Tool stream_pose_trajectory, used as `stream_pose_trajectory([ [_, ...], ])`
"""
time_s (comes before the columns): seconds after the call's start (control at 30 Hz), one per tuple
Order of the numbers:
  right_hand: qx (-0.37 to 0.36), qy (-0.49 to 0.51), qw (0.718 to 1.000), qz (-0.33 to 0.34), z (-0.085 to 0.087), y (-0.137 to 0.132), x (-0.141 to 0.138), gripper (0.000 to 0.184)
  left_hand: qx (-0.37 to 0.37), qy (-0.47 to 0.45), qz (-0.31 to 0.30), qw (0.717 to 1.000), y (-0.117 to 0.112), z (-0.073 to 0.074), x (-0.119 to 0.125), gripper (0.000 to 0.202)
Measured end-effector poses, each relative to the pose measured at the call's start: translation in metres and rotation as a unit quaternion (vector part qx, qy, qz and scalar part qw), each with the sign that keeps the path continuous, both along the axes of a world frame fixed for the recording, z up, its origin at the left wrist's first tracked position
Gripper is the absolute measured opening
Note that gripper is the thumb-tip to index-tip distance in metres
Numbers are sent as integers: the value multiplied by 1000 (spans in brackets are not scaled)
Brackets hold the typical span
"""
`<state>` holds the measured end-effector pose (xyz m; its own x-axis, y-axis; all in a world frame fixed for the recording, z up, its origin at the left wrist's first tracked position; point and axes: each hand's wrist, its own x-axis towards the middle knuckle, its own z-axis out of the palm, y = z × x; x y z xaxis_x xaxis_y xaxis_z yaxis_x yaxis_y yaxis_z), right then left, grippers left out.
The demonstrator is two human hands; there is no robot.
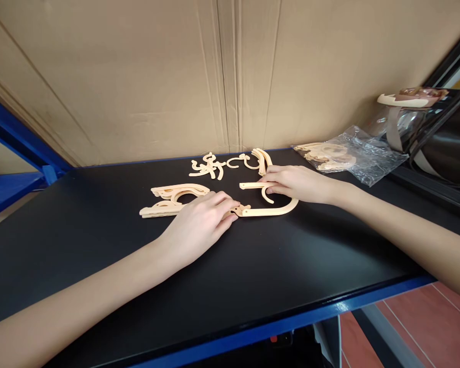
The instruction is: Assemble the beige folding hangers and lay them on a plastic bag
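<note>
Beige plastic parts of folding clothes hangers lie on a black tabletop. My left hand is closed, its thumb and fingers pinching a small joint piece that shows dark holes. Against that piece lies one end of a long hanger arm, curving up at its right end. My right hand is closed on a second hanger arm, with a curved hook under its fingers; the fingertips are partly hidden. Folded hangers sit just left of my left hand.
Behind my hands lie a pile of small hooks and stacked curved arms. A clear plastic bag with more beige parts is at the back right, near a dark brown bag. Cardboard stands behind; a blue edge runs along the front.
</note>
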<state>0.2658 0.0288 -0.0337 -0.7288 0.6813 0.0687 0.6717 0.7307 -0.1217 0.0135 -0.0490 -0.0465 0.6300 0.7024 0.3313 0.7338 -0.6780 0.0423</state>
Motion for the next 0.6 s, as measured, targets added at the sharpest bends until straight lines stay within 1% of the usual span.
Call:
stream_pose_trajectory([
  [0.1, 1, -1, 1000, -5, 2, 1, 3, 36, 12, 12, 12, 1000, -1, 0, -1, 21],
  [0.2, 13, 25, 1000, -13, 8, -6, 1, 35, 63, 47, -7, 997, -1, -3, -2, 24],
  [0.27, 13, 43, 999, 1, 13, -14, -3, 33, 87, 70, -18, 994, -2, -4, -2, 25],
  [0.37, -35, 42, 997, 56, 18, -26, -10, 34, 96, 96, -16, 991, -4, -4, -2, 26],
  [0.4, -58, 38, 995, 75, 18, -29, -12, 33, 94, 102, -13, 990, -5, -3, -2, 27],
  [0.47, -98, 35, 989, 105, 17, -35, -15, 24, 86, 110, -2, 990, -6, -1, -3, 31],
  [0.53, -119, 43, 985, 117, 16, -38, -17, 15, 81, 110, 14, 990, -7, 2, -3, 38],
  [0.6, -121, 50, 985, 110, 15, -41, -17, 9, 89, 102, 30, 990, -6, 4, -3, 42],
])
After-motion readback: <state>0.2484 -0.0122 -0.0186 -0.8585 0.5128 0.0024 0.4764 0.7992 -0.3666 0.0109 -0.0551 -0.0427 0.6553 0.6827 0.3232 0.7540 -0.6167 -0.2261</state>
